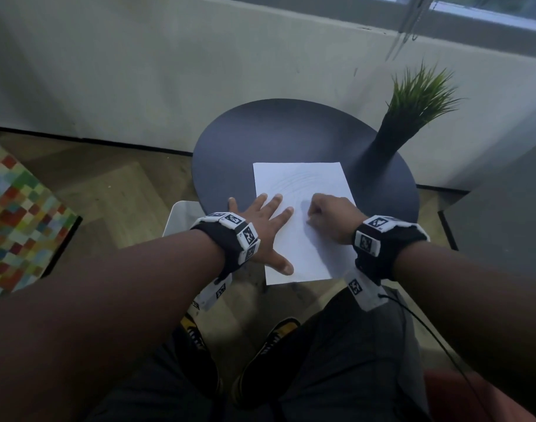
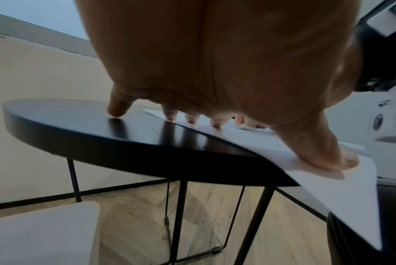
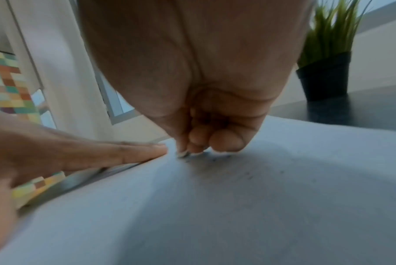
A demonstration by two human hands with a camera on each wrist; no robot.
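Note:
A white sheet of paper [image 1: 300, 184] lies on a round dark table [image 1: 260, 132], and its near end hangs over the table's front edge. Faint curved lines show on its far half. My left hand [image 1: 266, 223] lies flat with spread fingers on the paper's left edge, thumb [image 2: 324, 152] pressing the overhanging part [image 2: 340, 193]. My right hand [image 1: 330, 214] is curled into a pinch on the middle of the paper [image 3: 215, 206]. A small grey object [image 3: 182, 154] shows under its fingertips; I cannot tell what it is.
A grass plant in a dark vase [image 1: 379, 147] stands at the table's right rim, just beyond the paper. A white seat [image 1: 181, 217] sits left of the table, a multicoloured checked block [image 1: 17, 214] further left, and a grey unit [image 1: 504, 208] to the right.

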